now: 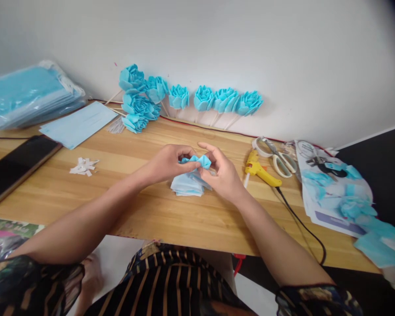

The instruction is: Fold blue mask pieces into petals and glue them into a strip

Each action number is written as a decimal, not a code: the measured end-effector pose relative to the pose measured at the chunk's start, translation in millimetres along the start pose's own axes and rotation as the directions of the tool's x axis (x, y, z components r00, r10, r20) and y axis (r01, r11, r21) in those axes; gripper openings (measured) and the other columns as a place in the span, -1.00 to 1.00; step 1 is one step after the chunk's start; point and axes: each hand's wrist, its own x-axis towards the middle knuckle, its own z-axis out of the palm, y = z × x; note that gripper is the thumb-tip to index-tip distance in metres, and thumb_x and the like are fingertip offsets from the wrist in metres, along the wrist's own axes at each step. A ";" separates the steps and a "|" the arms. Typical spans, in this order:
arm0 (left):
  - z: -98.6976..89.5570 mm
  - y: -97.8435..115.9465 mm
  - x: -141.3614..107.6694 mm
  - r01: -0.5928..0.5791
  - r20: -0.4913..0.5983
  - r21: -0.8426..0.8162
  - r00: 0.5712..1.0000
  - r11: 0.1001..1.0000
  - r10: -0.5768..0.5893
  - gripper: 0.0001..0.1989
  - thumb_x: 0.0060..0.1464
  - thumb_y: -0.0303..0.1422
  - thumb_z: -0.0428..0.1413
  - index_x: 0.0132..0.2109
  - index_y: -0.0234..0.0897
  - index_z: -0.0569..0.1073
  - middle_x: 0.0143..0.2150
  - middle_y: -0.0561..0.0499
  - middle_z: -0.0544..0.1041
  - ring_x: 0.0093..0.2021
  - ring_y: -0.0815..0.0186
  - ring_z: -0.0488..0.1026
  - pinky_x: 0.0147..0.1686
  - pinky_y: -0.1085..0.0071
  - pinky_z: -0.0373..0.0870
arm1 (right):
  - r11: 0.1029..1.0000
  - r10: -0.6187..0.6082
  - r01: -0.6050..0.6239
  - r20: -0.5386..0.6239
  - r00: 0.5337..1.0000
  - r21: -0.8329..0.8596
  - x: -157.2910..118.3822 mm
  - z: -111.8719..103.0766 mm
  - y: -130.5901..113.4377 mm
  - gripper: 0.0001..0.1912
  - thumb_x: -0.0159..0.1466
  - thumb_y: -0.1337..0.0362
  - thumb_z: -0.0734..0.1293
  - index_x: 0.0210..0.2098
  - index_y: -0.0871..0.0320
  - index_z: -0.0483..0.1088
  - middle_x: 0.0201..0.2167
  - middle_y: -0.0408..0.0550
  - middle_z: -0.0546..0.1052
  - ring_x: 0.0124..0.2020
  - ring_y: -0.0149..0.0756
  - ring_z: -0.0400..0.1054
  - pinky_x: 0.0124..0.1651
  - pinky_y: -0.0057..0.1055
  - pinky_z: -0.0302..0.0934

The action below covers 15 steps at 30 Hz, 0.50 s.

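Between my two hands is a small folded piece of blue fabric (202, 161), pleated along its top edge. My left hand (171, 162) pinches it from the left with thumb and fingers. From the right, my right hand (222, 171) grips the same piece between thumb and fingers, its index finger raised. Just below, a stack of pale blue fabric pieces (187, 184) lies on the table, partly covered by my hands. Finished-looking blue fabric flowers (204, 98) on thin sticks lean against the wall behind.
A yellow glue gun (262, 170) and scissors (278, 158) lie to the right, beside papers with blue scraps (352, 202). On the left are a phone (18, 164), white clippings (84, 166), flat blue sheets (77, 125) and a plastic-wrapped blue pack (29, 96). A black cord (303, 224) crosses the table (184, 224).
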 end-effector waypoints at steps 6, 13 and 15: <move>0.6 2.7 -1.0 0.000 -0.006 -0.008 1.000 1.000 0.000 -0.81 0.11 -0.28 0.12 -0.31 -0.31 0.54 -0.40 0.03 0.56 -0.36 0.35 0.43 -0.36 0.45 0.28 | 0.999 0.007 -0.008 0.026 1.000 0.034 0.2 -1.6 -0.1 -0.39 0.17 0.39 0.34 0.20 0.01 0.27 -0.34 -0.19 0.45 -0.30 -0.32 0.38 -0.10 -0.28 0.35; -2.7 1.9 0.9 0.045 -0.032 -0.026 0.998 0.999 -0.046 -0.77 0.08 -0.24 0.11 -0.34 -0.33 0.51 -0.42 0.03 0.53 -0.38 0.35 0.41 -0.38 0.45 0.26 | 0.953 0.037 -0.081 0.152 0.988 0.290 4.2 -11.7 6.5 -0.36 0.25 0.16 0.39 0.28 0.09 0.21 -0.19 -0.06 0.54 -0.22 -0.29 0.45 -0.16 -0.33 0.33; -2.2 1.1 0.9 0.050 -0.016 -0.030 0.999 0.998 -0.051 -0.77 0.08 -0.24 0.10 -0.34 -0.34 0.52 -0.42 0.03 0.53 -0.38 0.34 0.41 -0.38 0.45 0.26 | 0.958 0.050 -0.084 0.130 0.990 0.273 4.9 -10.6 7.5 -0.35 0.23 0.16 0.41 0.27 0.10 0.23 -0.24 -0.08 0.54 -0.25 -0.30 0.44 -0.17 -0.34 0.32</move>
